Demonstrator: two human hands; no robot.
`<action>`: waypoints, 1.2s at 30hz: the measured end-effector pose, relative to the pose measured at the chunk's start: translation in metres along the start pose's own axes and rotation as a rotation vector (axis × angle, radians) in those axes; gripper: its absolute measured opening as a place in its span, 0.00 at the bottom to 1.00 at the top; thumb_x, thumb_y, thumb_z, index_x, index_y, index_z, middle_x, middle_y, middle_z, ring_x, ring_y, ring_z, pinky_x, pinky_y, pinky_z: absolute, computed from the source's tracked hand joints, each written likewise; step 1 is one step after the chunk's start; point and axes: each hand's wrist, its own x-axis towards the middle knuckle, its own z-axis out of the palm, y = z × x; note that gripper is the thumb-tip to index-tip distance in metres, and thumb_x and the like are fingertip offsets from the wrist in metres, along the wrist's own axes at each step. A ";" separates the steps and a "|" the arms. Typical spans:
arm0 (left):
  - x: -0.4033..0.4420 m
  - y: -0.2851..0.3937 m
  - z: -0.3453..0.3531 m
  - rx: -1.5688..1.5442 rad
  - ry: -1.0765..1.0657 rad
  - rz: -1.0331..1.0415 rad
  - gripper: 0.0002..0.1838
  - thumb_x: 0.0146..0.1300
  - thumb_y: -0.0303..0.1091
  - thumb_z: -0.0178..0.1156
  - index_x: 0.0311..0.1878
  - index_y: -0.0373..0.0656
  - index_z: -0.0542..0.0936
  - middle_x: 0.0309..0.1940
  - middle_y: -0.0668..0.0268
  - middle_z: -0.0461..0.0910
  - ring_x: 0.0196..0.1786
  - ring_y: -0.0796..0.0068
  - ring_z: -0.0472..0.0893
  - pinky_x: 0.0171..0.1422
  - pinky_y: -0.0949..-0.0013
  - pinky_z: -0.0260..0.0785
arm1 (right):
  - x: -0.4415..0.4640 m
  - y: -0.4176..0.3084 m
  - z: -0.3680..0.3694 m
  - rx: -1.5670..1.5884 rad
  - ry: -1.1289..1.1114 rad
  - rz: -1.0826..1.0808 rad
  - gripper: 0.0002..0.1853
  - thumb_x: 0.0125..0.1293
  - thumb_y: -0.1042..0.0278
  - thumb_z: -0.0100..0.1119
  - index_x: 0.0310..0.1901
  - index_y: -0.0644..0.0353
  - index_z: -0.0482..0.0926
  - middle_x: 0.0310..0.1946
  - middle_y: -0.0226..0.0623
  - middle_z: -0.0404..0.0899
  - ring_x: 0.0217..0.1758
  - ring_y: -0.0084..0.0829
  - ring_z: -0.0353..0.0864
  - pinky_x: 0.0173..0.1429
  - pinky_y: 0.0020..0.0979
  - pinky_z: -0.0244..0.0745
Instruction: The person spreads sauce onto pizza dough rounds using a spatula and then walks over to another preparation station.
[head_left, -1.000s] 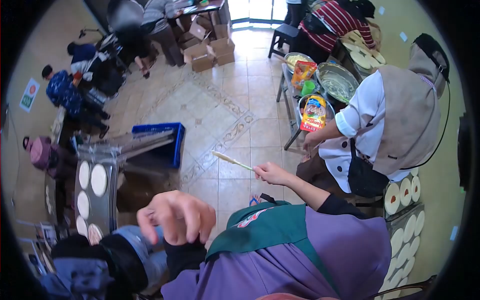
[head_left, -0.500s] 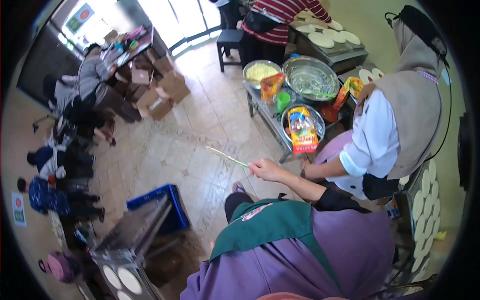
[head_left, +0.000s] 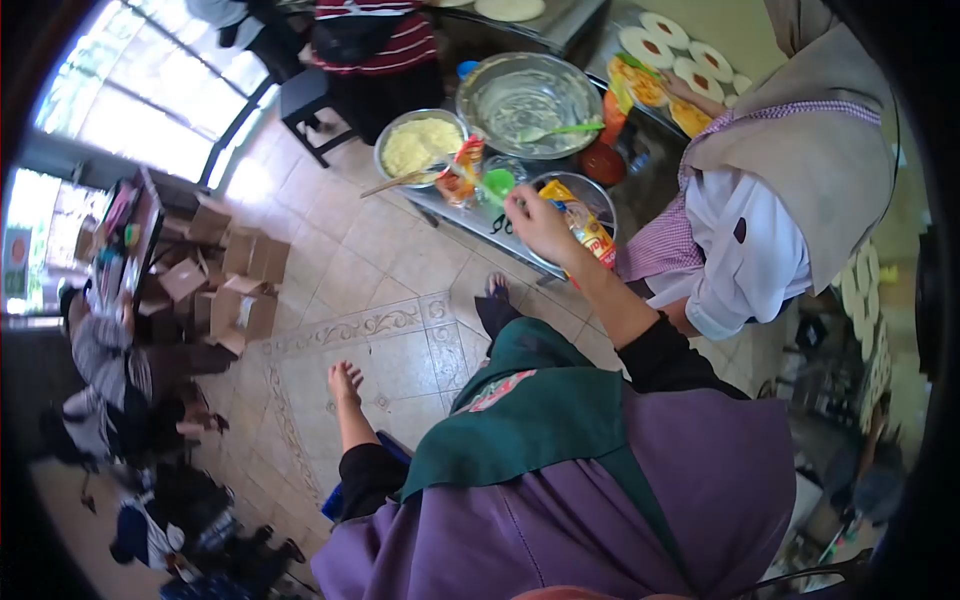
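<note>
My right hand (head_left: 545, 228) is closed on a thin green-handled spatula (head_left: 476, 180), whose pale end points left past a green cup (head_left: 498, 181). Beneath and beside the hand is a metal bowl (head_left: 612, 205) holding a yellow-and-red plastic packet (head_left: 585, 222). Close to the spatula stand a bowl of pale yellow shreds (head_left: 415, 143) and an orange-red packet (head_left: 458, 187). My left hand (head_left: 346, 382) hangs over the floor, fingers apart, with nothing in it.
A large smeared bowl (head_left: 510, 100) with another green-handled spatula (head_left: 560, 131) sits behind. A co-worker (head_left: 745, 220) stands right, one hand among topped round flatbreads (head_left: 690, 75). Black scissors (head_left: 502, 224) lie on the table. Cardboard boxes (head_left: 240, 310) and people are left.
My view has turned and come nearer the bowl table. My right hand has moved from over the floor to the table with the spatula; my left hand has come into view.
</note>
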 end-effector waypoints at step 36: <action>0.062 0.121 0.246 0.780 -0.644 -0.238 0.18 0.63 0.39 0.51 0.56 0.51 0.66 0.52 0.65 0.70 0.39 0.69 0.73 0.37 0.62 0.70 | 0.243 0.173 -0.063 -0.433 -0.225 0.801 0.37 0.52 0.80 0.46 0.65 0.73 0.43 0.24 0.54 0.77 0.16 0.37 0.78 0.17 0.33 0.74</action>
